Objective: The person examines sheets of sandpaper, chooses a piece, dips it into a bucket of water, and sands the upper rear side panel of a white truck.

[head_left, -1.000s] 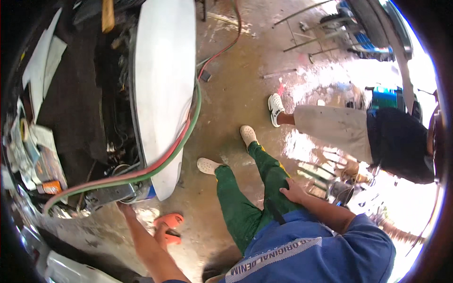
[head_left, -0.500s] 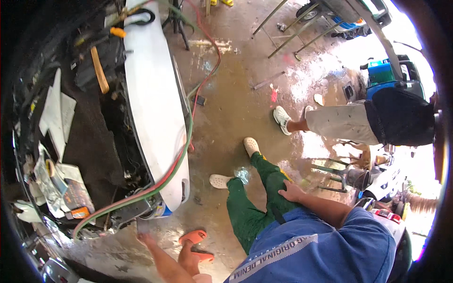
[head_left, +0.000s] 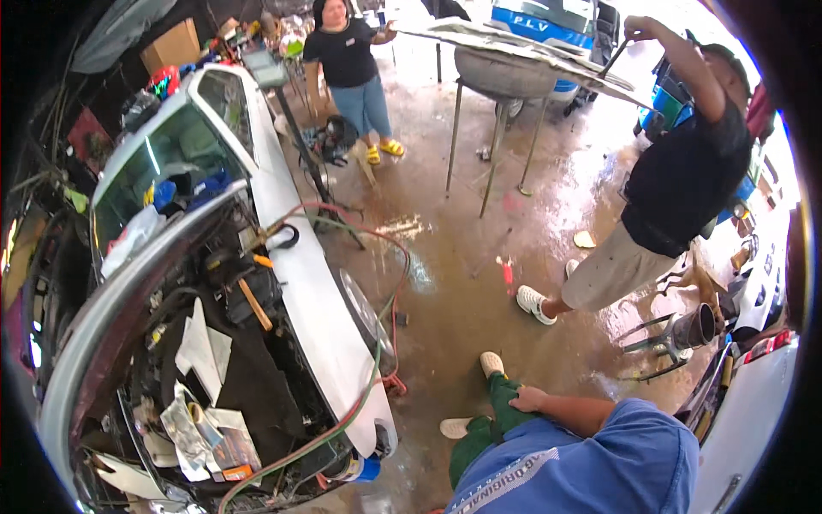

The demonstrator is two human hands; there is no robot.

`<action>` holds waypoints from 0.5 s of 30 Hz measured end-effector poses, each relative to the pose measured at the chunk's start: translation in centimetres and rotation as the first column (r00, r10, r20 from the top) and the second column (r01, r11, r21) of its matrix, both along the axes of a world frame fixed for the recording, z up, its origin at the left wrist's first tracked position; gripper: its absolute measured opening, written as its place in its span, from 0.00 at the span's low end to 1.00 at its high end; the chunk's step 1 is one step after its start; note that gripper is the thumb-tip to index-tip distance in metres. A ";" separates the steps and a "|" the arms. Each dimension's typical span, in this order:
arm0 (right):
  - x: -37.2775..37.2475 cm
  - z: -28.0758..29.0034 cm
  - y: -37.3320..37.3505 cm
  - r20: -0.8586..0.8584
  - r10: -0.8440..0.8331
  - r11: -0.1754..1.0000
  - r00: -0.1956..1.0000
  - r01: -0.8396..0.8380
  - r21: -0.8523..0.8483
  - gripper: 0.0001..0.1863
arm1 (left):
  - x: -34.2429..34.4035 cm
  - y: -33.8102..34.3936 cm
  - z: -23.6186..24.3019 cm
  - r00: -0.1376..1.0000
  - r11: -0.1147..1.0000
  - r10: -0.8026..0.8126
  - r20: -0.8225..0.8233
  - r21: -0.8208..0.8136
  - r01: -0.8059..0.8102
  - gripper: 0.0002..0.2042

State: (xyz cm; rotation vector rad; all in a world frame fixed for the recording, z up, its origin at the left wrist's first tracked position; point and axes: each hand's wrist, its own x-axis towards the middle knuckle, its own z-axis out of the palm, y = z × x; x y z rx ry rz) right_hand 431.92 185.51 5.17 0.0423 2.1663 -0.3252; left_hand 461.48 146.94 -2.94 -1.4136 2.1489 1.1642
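Observation:
My right hand (head_left: 528, 398) rests on the thigh of my green trousers (head_left: 511, 414), fingers lying along the cloth and holding nothing. My left hand is out of the picture. To my left a white car (head_left: 318, 300) stands with its hood raised. In its engine bay lie a wooden handle (head_left: 255, 304), an orange-handled tool (head_left: 263, 260), folded white paper (head_left: 204, 349), a roll of tape (head_left: 197, 416) and printed sheets (head_left: 233, 437). A green hose (head_left: 347, 421) and a red hose (head_left: 405, 250) run over the fender and out across the floor.
A person in black (head_left: 685, 171) at right and another (head_left: 349, 60) farther off each have a hand at a large panel (head_left: 514, 43) on a metal stand (head_left: 495, 158). A stool-like metal frame (head_left: 655, 343) stands at right. The floor (head_left: 445, 291) looks wet.
My view has swung upward, bringing the panel, both people and the car's windshield into sight. The bare forearm and orange sandals at lower left are gone. My right hand stays on my thigh.

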 end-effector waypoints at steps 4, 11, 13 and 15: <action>-0.4 0.3 0.6 0.031 0.038 0.995 0.999 -0.035 -0.095 0.37 | -3.5 0.0 1.3 0.984 0.985 -0.172 0.040 -0.009 0.172 0.21; 1.4 1.8 2.3 0.033 0.141 0.981 0.989 -0.135 -0.136 0.34 | -7.9 1.9 3.3 0.938 0.938 -0.346 0.025 -0.014 0.347 0.19; 1.8 3.0 2.7 0.025 0.123 0.982 0.992 -0.118 -0.147 0.33 | -11.1 3.4 4.1 0.916 0.921 -0.390 -0.090 -0.045 0.388 0.18; 1.5 4.7 2.5 -0.106 0.168 0.934 0.980 -0.193 -0.302 0.31 | -15.2 5.2 5.4 0.828 0.867 -0.494 -0.267 -0.079 0.492 0.17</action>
